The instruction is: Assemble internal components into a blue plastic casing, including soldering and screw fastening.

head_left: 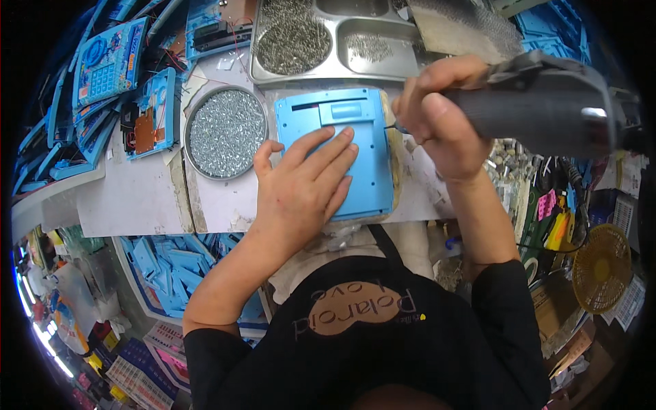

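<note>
A light blue plastic casing (370,162) lies on the worktable in front of me, its screw holes and a long slot facing up. My left hand (297,181) lies on the casing, fingers stretched out and holding nothing. My right hand (447,130) is wrapped round a dark electric screwdriver (533,113), held nearly level. Its thin bit (391,126) points left at the casing's right edge; whether it touches cannot be made out. Left of the casing stands a round dish (225,178) full of small silver screws.
A metal compartment tray (331,75) with small metal parts stands behind the casing. Blue toy shells with keypads (102,82) pile up at the far left. A bin of blue parts (167,273) sits below the table. At the right are loose parts and a yellow basket (601,268).
</note>
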A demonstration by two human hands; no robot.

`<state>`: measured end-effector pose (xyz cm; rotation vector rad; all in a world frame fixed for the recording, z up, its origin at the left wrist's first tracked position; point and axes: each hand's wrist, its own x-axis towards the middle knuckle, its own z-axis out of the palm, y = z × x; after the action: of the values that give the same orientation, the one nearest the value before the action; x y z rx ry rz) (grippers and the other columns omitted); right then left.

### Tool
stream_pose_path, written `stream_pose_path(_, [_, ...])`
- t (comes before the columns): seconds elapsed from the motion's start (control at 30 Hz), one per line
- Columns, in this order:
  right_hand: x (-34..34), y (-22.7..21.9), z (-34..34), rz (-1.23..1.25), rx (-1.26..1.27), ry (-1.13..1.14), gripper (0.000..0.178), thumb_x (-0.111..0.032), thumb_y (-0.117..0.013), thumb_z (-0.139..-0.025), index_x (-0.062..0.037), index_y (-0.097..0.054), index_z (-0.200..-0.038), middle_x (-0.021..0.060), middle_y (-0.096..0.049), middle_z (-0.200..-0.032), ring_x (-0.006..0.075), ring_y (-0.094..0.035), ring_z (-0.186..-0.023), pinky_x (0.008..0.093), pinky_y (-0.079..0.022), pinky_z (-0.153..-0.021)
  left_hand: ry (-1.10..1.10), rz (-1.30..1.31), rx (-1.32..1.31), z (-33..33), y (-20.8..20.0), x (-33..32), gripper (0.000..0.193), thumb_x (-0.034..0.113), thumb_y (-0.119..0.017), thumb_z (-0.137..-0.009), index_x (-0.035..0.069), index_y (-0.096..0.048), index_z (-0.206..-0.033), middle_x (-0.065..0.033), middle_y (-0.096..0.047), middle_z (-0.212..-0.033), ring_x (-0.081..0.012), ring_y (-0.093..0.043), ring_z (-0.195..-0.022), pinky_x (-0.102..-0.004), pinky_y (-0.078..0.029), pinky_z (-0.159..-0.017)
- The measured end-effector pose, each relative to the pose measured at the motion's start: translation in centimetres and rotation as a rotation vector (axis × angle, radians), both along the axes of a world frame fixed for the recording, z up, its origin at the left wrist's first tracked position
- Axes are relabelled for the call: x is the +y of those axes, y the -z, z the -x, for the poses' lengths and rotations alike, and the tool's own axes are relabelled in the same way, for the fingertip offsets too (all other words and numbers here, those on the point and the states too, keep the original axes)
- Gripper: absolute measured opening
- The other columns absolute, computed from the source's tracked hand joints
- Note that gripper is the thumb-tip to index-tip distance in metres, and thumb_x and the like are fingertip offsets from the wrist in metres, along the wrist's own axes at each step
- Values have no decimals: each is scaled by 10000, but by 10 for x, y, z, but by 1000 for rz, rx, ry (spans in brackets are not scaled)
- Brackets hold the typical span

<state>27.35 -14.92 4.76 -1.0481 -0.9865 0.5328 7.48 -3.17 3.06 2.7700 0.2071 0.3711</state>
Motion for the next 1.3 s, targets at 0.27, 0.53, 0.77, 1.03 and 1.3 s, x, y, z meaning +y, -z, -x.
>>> stream_pose_path(0.27, [-41,-2,30,108,-43,58,210,-178,-652,-950,-82,-488,-1040,19,-504,-641,125,-459,-537,325,-431,-571,73,168,-86,-4,14,14,430,198,-770,-832,122,-694,-1247,-53,-652,-1377,-238,-583,-1258,-455,-360,-1019])
stream_pose_path(0.53, [-25,-61,15,-246,103,-129,210,-172,-601,-931,-61,-542,-1100,-12,-437,-646,106,-416,-565,308,-356,-588,-6,-112,-285,-36,4,57,433,262,-835,-743,33,-640,-1054,-199,-571,-1378,-387,-545,-1263,-481,-441,-1051])
stream_pose_path(0.77, [-63,-77,-44,-252,187,-213,173,-148,-587,-947,-66,-582,-1099,-42,-415,-644,83,-421,-610,281,-328,-701,-616,408,-900,178,14,82,547,68,-685,-802,39,-457,-1299,-163,-508,-1346,-294,-589,-1173,-436,-528,-991])
stream_pose_path(1.03, [-17,-61,-34,-226,212,-332,191,-164,-530,-994,-74,-543,-1163,-50,-408,-642,69,-396,-565,268,-320,-637,-2131,772,-1137,554,209,116,828,432,-725,-898,-55,-401,-1484,-283,-443,-1486,-436,-558,-1258,-503,-459,-1066])
stream_pose_path(1.3, [-19,-62,-23,-112,92,-96,337,-218,-599,-988,-45,-492,-1256,-35,-425,-691,68,-394,-563,258,-325,-582,-1501,-330,-738,352,105,244,611,256,-745,-921,0,-484,-1410,-230,-451,-1462,-351,-522,-1270,-491,-496,-1001])
